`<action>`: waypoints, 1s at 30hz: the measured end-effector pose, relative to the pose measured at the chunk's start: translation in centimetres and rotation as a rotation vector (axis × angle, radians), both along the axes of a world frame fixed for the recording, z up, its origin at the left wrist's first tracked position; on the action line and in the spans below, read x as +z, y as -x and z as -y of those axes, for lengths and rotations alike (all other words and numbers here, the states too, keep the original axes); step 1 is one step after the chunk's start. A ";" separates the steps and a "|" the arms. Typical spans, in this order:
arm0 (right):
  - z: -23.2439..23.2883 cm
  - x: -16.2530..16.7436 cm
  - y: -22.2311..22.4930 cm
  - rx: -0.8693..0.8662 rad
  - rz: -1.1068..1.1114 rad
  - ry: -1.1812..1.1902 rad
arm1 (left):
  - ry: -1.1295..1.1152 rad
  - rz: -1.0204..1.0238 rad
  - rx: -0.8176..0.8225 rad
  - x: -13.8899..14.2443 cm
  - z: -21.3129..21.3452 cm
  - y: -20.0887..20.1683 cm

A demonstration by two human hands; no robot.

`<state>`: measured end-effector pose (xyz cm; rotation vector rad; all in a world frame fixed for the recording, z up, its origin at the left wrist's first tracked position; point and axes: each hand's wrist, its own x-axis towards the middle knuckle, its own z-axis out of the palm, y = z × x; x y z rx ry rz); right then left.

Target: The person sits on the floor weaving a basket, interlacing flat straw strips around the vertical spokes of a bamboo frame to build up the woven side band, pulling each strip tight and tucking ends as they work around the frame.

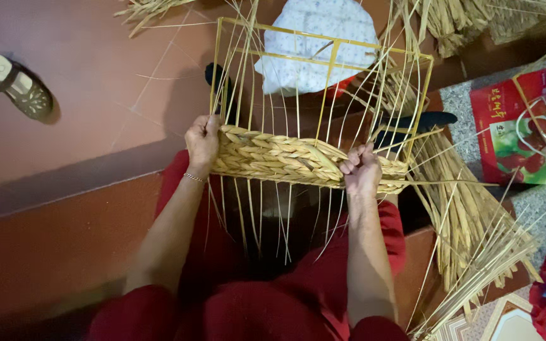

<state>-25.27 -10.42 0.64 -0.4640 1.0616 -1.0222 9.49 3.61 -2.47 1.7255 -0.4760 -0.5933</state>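
Both hands are gripping the woven band of a half-made basket (285, 158): the left hand (202, 140) is closing around its left end, thumb on top, and the right hand (361, 169) is pinching a strand against the weave near its right end. The basket is sitting over the person's red-clad lap, on a thin yellow frame (323, 47) that is rising away from the body. Its woven band is running left to right, with loose upright strands pointing both toward and away from the person. Those thin strands are looking likely to slip or snap if the right hand's pinch is loosening, letting the last row slacken. A straw bundle (469, 221) is lying to the right, on the floor (96, 95).
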 end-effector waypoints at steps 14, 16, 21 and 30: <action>-4.6 1.2 1.5 0.182 0.165 0.148 | 0.261 -0.017 -0.059 -0.4 -4.9 -0.4; -5.5 2.0 2.3 0.248 0.002 0.250 | 0.303 0.042 -0.071 0.0 -6.1 -0.5; -7.3 4.1 4.9 0.099 -0.610 0.756 | 0.296 0.152 -0.051 -0.1 -8.2 -0.1; -5.4 -0.1 7.9 -0.052 -0.662 0.583 | 0.110 0.068 -0.026 0.1 -7.2 -0.2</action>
